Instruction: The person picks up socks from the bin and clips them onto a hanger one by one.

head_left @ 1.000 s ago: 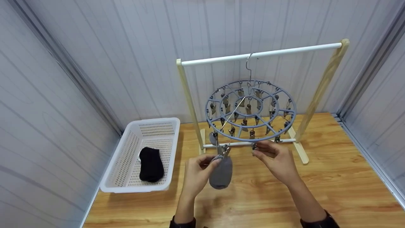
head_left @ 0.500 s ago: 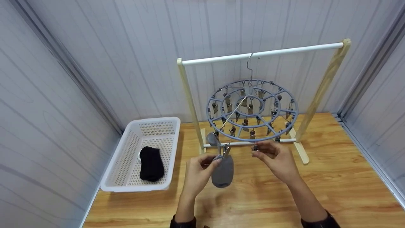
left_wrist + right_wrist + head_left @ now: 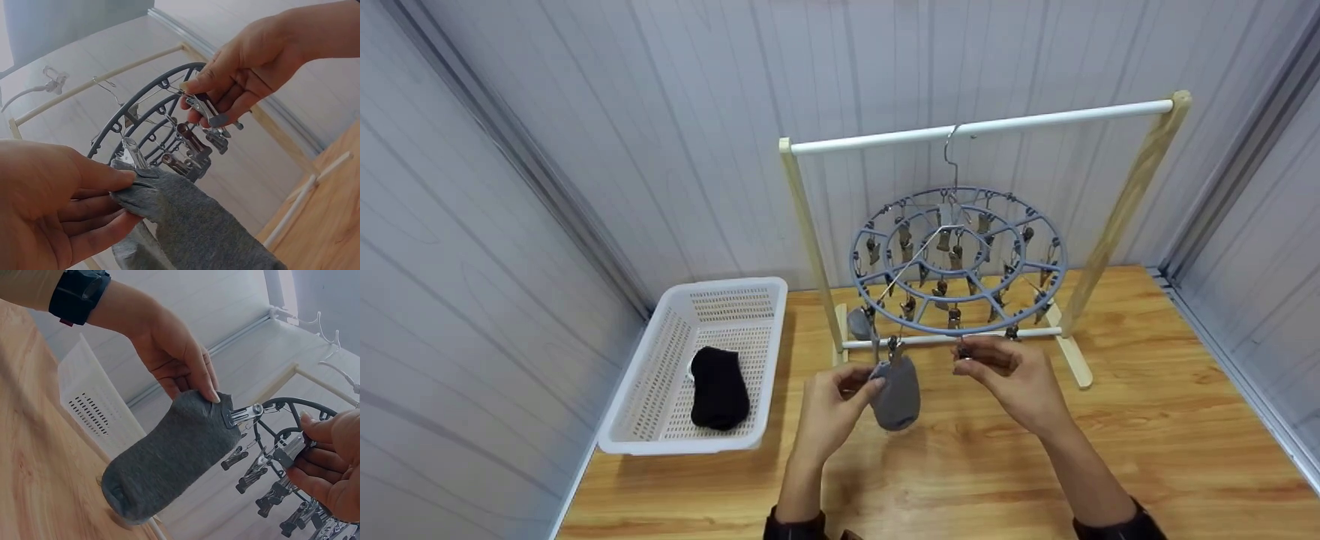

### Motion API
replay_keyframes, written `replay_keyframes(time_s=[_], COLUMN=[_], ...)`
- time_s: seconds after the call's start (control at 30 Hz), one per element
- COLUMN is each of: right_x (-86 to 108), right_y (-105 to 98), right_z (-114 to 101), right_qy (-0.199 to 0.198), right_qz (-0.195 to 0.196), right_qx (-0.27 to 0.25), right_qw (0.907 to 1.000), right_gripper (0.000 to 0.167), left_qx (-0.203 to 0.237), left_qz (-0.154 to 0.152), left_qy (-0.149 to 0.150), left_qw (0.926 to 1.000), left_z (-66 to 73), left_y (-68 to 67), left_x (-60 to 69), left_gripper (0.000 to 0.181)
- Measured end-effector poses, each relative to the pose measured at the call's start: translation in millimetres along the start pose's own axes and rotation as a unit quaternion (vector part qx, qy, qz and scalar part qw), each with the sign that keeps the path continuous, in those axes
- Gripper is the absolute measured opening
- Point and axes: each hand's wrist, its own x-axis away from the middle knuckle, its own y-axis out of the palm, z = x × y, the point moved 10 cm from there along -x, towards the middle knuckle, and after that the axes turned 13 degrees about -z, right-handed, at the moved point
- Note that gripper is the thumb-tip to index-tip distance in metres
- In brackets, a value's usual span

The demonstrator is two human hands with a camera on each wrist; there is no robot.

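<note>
A grey sock [image 3: 174,458] hangs by its cuff from a metal clip [image 3: 245,414] at the front left of the round clip hanger [image 3: 937,328]. My left hand [image 3: 832,405] pinches the cuff between thumb and fingers, just beside that clip. To the right, my right hand [image 3: 1020,379] pinches another metal clip [image 3: 205,109] under the ring's front edge; no cloth shows in that clip. A second grey piece, seemingly another sock [image 3: 859,324], hangs behind at the hanger's left side, partly hidden.
The hanger hooks onto the white bar [image 3: 877,141] of a wooden-legged rack [image 3: 1140,180]. Several more clips dangle inside the ring. On the left of the wooden table [image 3: 1170,450] stands a white basket [image 3: 619,427] holding a black sock [image 3: 720,390]. Panelled walls enclose the table.
The grey sock has swung slightly to the right and turned while my left hand keeps its pinch on the cuff. The hanger has rotated a little. My right hand stays on its clip.
</note>
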Motion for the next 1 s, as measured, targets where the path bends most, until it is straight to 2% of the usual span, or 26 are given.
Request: replay_keyframes(time_s=[0.4, 0.67, 1.0], right_x=[-0.2, 0.6, 0.1], right_y=[1.4, -0.1, 0.6], right_z=[0.6, 3.7, 2.9], right_qy=[0.015, 0.031, 0.026], right_qz=[0.005, 0.012, 0.012], right_qx=[-0.008, -0.015, -0.013], right_qw=[0.9998, 0.9994, 0.9995], right_gripper=[0.031, 0.031, 0.031], left_qx=[-0.031, -0.047, -0.053], left_qz=[-0.013, -0.007, -0.001], left_qy=[-0.012, -0.001, -0.003], left_qw=[0.9994, 0.9988, 0.9986], left_z=[-2.9, -0.1, 4.4], left_y=[-0.9, -6.4, -11.1], left_x=[1.2, 3.9, 6.4], left_gripper=[0.014, 0.016, 0.021])
